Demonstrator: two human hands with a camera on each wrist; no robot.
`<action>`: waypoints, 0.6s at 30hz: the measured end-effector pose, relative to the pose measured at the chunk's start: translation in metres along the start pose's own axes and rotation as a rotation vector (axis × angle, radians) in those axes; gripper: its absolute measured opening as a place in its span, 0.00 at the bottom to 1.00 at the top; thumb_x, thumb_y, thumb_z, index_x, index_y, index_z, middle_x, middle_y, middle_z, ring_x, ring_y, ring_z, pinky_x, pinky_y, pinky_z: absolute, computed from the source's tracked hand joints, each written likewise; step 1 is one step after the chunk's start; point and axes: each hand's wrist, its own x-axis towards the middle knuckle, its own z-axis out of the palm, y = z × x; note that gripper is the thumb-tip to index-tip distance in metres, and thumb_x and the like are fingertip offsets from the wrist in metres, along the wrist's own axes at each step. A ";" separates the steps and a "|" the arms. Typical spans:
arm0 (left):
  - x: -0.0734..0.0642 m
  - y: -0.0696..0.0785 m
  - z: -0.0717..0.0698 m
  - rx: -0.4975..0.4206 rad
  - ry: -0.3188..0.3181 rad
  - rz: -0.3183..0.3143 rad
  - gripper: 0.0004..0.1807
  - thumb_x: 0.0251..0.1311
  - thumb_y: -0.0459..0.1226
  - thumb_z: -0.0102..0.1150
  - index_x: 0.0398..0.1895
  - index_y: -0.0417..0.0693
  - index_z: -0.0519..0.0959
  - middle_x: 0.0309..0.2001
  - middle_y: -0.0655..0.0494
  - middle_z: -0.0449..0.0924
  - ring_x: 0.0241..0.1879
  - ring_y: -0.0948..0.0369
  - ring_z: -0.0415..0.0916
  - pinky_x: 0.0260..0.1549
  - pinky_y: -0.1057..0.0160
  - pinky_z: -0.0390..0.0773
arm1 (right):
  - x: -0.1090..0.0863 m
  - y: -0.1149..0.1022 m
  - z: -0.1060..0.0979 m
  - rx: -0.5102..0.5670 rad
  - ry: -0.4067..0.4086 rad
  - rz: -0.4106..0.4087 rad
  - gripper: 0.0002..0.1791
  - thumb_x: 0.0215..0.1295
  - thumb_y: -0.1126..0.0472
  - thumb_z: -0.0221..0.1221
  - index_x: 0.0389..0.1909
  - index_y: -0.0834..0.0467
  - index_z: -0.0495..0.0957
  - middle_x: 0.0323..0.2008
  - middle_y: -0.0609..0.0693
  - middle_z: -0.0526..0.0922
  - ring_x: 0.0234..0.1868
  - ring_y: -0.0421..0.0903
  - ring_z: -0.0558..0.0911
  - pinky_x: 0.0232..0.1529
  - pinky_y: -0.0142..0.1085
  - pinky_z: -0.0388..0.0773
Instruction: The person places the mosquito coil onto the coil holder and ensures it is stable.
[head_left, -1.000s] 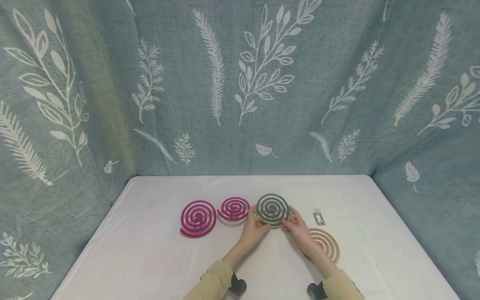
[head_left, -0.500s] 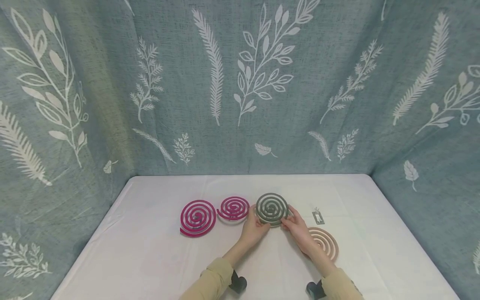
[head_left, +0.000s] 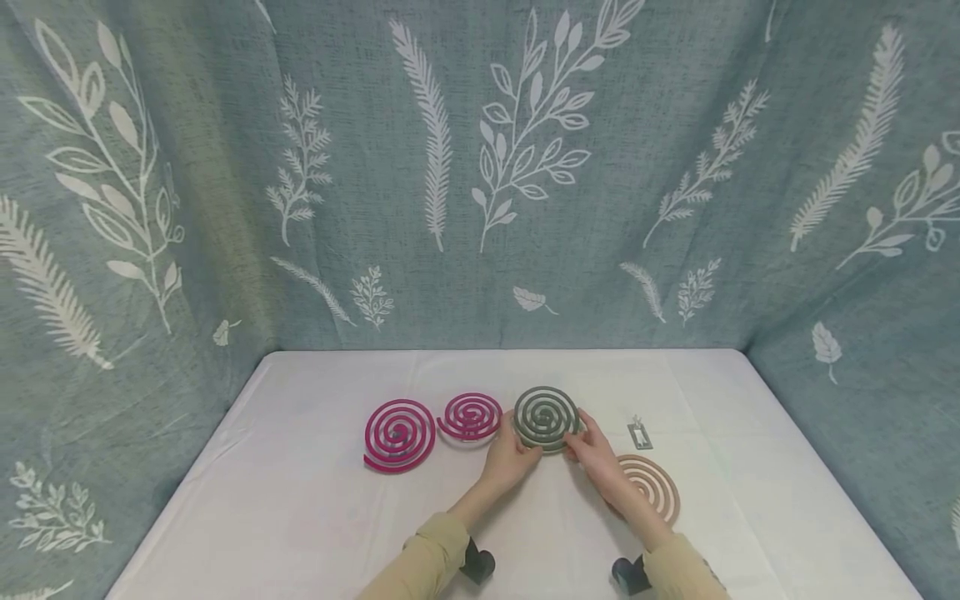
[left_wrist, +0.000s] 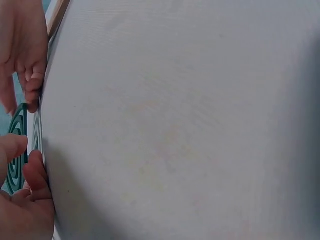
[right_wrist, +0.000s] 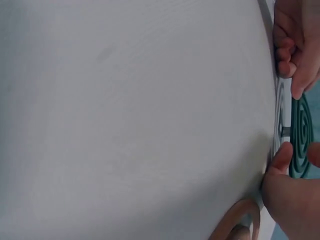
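Note:
Both hands are at a green mosquito coil [head_left: 545, 417] near the middle of the table. My left hand [head_left: 507, 461] pinches its left edge, while my right hand [head_left: 597, 462] pinches the right edge with the thumb on the near side. In the right wrist view, a short grey post [right_wrist: 286, 131] shows between the green coil and the tabletop. To the left is a magenta coil [head_left: 470, 415], which seems raised on a metal piece. Farther left lies another magenta coil [head_left: 399, 433]. A tan coil [head_left: 675, 492] is partly hidden under my right forearm.
A small metal coil stand [head_left: 640, 436] lies to the right of my right hand. The white-covered table [head_left: 262, 500] is bordered at the back and sides by a blue-green curtain [head_left: 360, 167] with leaf prints.
Both hands stay on the green coil with hardly any movement. The head view shifts very slightly.

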 end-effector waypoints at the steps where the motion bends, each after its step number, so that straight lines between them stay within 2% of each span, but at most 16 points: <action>1: 0.000 0.000 0.000 0.006 0.001 0.003 0.44 0.54 0.34 0.61 0.69 0.33 0.47 0.19 0.60 0.67 0.18 0.68 0.64 0.18 0.73 0.66 | 0.000 -0.001 0.000 -0.012 0.005 -0.001 0.35 0.70 0.57 0.48 0.73 0.60 0.46 0.33 0.49 0.72 0.35 0.41 0.75 0.45 0.35 0.75; 4: 0.000 0.000 0.000 0.024 0.003 -0.001 0.44 0.54 0.34 0.61 0.69 0.33 0.48 0.18 0.60 0.68 0.17 0.68 0.64 0.17 0.73 0.66 | -0.002 -0.003 0.003 -0.049 0.030 -0.010 0.34 0.70 0.56 0.47 0.73 0.60 0.47 0.33 0.52 0.73 0.34 0.43 0.75 0.38 0.33 0.75; 8: 0.000 0.001 0.000 0.031 0.004 -0.011 0.44 0.54 0.35 0.61 0.70 0.33 0.48 0.19 0.59 0.71 0.17 0.68 0.65 0.18 0.72 0.67 | -0.005 -0.005 0.005 -0.124 0.066 -0.015 0.33 0.71 0.55 0.46 0.73 0.60 0.49 0.46 0.62 0.75 0.46 0.52 0.78 0.46 0.42 0.79; 11: -0.001 0.002 -0.001 0.037 0.012 -0.010 0.44 0.54 0.34 0.61 0.70 0.33 0.48 0.20 0.58 0.72 0.18 0.67 0.66 0.19 0.72 0.68 | -0.006 -0.006 0.006 -0.161 0.081 -0.017 0.33 0.71 0.54 0.45 0.73 0.61 0.49 0.51 0.65 0.73 0.50 0.55 0.77 0.48 0.47 0.78; 18: -0.003 0.002 -0.001 0.057 0.019 0.003 0.45 0.52 0.33 0.62 0.70 0.34 0.48 0.21 0.56 0.72 0.20 0.66 0.66 0.19 0.71 0.67 | -0.003 -0.006 0.008 -0.205 0.116 -0.019 0.32 0.71 0.55 0.45 0.71 0.63 0.51 0.38 0.59 0.74 0.35 0.46 0.75 0.33 0.35 0.76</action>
